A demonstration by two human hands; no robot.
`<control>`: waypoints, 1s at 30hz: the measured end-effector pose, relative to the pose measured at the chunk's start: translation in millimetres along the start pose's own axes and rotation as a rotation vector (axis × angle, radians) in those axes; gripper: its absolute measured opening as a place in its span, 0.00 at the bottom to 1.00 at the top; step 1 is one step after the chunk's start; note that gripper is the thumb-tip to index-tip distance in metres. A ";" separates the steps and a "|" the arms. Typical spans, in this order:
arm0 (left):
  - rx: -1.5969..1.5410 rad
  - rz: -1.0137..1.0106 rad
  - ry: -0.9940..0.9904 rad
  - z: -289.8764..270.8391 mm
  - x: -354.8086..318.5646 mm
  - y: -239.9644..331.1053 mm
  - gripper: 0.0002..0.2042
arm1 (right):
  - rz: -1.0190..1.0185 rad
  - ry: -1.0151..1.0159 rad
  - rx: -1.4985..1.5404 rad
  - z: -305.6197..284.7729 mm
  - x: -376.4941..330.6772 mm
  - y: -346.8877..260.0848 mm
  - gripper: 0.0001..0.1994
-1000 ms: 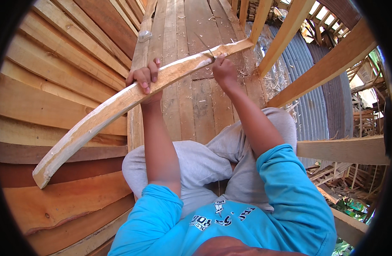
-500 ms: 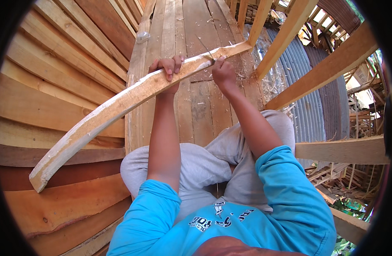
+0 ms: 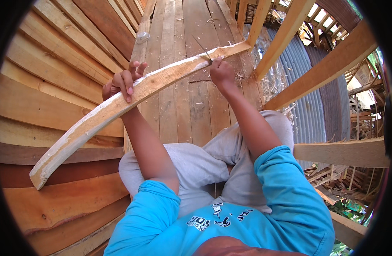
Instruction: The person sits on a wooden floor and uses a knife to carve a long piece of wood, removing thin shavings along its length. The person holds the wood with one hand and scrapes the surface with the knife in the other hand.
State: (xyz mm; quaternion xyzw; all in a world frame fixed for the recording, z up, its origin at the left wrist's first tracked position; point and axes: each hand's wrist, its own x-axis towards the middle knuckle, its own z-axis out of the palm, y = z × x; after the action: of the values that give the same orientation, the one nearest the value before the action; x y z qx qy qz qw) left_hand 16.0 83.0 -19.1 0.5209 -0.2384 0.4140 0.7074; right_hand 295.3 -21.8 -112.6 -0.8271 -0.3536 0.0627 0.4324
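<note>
A long, slightly curved strip of pale wood (image 3: 166,79), its upper edge whitish, slants across in front of me from lower left to upper right. My left hand (image 3: 124,83) is closed around its left-middle part, thumb side hidden behind it, with a couple of fingers lifted off. Near the strip's right end, my right hand (image 3: 222,74) is a fist around the handle of a thin-bladed knife (image 3: 202,47). The handle itself is hidden in the fist. The dark blade crosses the wood and points up and to the left.
Planks (image 3: 196,113) with scattered shavings form the floor. A board wall (image 3: 55,100) rises at left, with a small clear plastic item (image 3: 142,37) by its foot. On the right are wooden railing posts (image 3: 319,66), corrugated metal sheets (image 3: 304,85) and scrap wood beyond.
My left hand has slid along the strip to the left and nearer to me. The right hand and knife have shifted very slightly left; the strip has hardly moved.
</note>
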 end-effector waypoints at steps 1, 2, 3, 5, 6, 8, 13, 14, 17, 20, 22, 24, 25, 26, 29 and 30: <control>-0.022 -0.022 -0.011 3.2 1.7 -0.3 0.29 | 0.001 -0.007 -0.002 -0.9 2.2 1.1 0.32; -0.043 -0.044 -0.020 6.5 3.1 -0.3 0.31 | -0.002 -0.006 -0.005 -1.1 2.8 2.2 0.32; -0.063 -0.066 -0.029 9.8 4.6 -0.3 0.33 | -0.005 -0.005 -0.008 -0.7 3.3 3.1 0.32; -0.191 -0.062 -0.099 15.0 14.3 -8.1 0.35 | 0.010 0.008 -0.016 2.0 1.8 5.0 0.31; -0.019 -0.107 -0.057 21.6 21.6 -26.2 0.35 | 0.030 0.026 -0.026 2.6 3.1 6.9 0.31; -0.111 -0.064 -0.052 13.1 21.4 -48.8 0.34 | 0.036 0.023 -0.015 7.9 -0.8 0.2 0.31; -0.154 -0.076 -0.010 8.2 20.2 -59.5 0.31 | 0.036 0.009 0.008 0.3 2.1 1.7 0.31; -0.155 -0.073 -0.017 7.6 21.3 -63.6 0.31 | 0.036 0.019 0.005 -0.1 1.9 2.4 0.31; -0.165 -0.024 -0.007 4.0 24.2 -88.2 0.30 | 0.030 0.031 0.004 2.0 -0.6 -0.4 0.32; -0.185 0.018 0.062 3.6 20.7 -98.4 0.29 | 0.016 0.017 0.012 3.3 -2.1 -4.5 0.32; -0.178 0.032 0.135 5.6 16.9 -96.4 0.29 | 0.004 0.016 0.014 3.2 -0.9 -3.2 0.32; -0.151 0.037 0.218 11.1 15.5 -81.4 0.29 | 0.006 0.026 0.011 0.8 2.5 3.4 0.32; -0.126 0.034 0.211 17.9 15.5 -67.6 0.29 | 0.004 0.026 0.018 1.1 3.3 3.7 0.32; -0.103 0.029 0.202 24.2 15.4 -53.8 0.29 | 0.005 0.031 0.012 1.5 4.2 5.8 0.32; -0.124 0.059 -0.054 4.9 10.8 -8.0 0.29 | 0.005 0.045 0.015 5.7 3.6 5.0 0.31; -0.146 0.074 -0.178 -2.5 7.5 1.6 0.29 | 0.006 0.054 0.021 7.7 3.2 3.7 0.31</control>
State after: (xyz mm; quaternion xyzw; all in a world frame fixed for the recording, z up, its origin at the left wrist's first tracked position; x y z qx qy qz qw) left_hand 18.5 88.0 -13.4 0.4936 -0.3486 0.3736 0.7037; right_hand 296.5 -16.0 -119.6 -0.8250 -0.3385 0.0454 0.4503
